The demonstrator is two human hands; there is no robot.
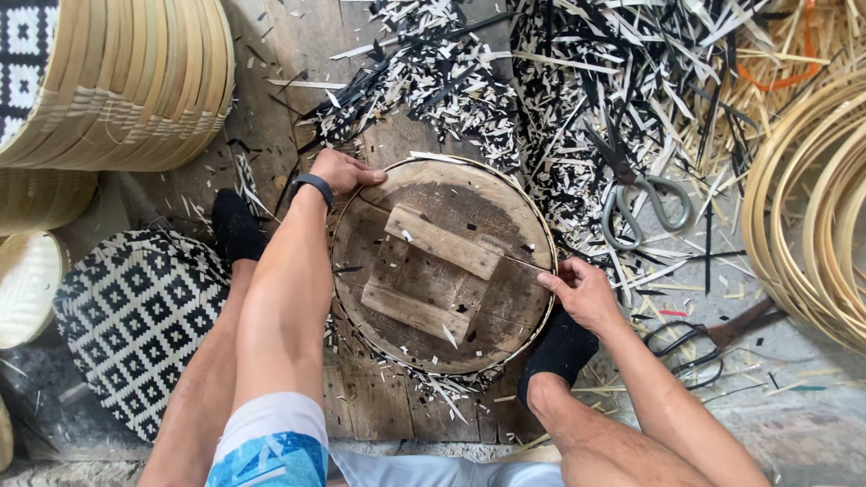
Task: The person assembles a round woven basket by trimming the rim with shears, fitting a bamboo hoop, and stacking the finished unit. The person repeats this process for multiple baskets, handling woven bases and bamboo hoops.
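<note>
Round wooden form sitting dead centre between my two hands, one on each side of the rim

Going left to right: there's a black-and-white woven panel (135,316) flat on the floor at the near left, then my left hand (341,171) curled over the far-left edge of the round wooden form (433,316), fingers bent and pressing on the thin bamboo hoop (505,176) that runs round it. The form has two crossed battens (442,242) lying slantwise, high end to the right. My right hand (582,290) is at the right edge, a bit nearer to me, fingertips pinched on the hoop there. So the hands sit roughly opposite across the disc, about equally close to it. Scissors (642,209) lie just right of the form, among black and pale strip offcuts (577,81).
</note>
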